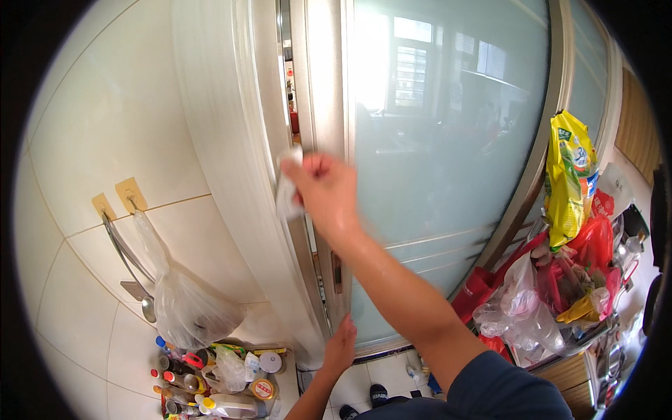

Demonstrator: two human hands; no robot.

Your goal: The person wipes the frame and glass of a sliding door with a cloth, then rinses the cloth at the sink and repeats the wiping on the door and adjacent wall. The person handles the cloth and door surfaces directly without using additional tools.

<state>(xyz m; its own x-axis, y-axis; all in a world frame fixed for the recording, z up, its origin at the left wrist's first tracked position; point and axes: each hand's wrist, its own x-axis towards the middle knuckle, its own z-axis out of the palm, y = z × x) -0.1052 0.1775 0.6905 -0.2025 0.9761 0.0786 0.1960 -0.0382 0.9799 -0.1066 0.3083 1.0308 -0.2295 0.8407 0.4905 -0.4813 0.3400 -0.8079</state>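
Observation:
My right hand [326, 197] pinches a white cloth or wipe [290, 191] and presses it to the edge of the pale door frame [231, 131]. The hand and cloth are slightly blurred. Just right of them stands a sliding door [436, 173] with frosted glass and a metal-coloured border. A narrow gap separates this door from the frame, showing bits of another room. Lower down, my left hand [340, 344] is at the door's leading edge, below a recessed pull [337, 273]. Its fingers are partly hidden, so its grip is unclear.
A plastic bag [189, 304] and a metal ladle [149, 310] hang from adhesive wall hooks [131, 195]. Bottles and jars [226, 383] crowd the lower left. At right, a yellow packet [569, 178] stands above bunched plastic bags [525, 310] and a red plastic object [475, 291].

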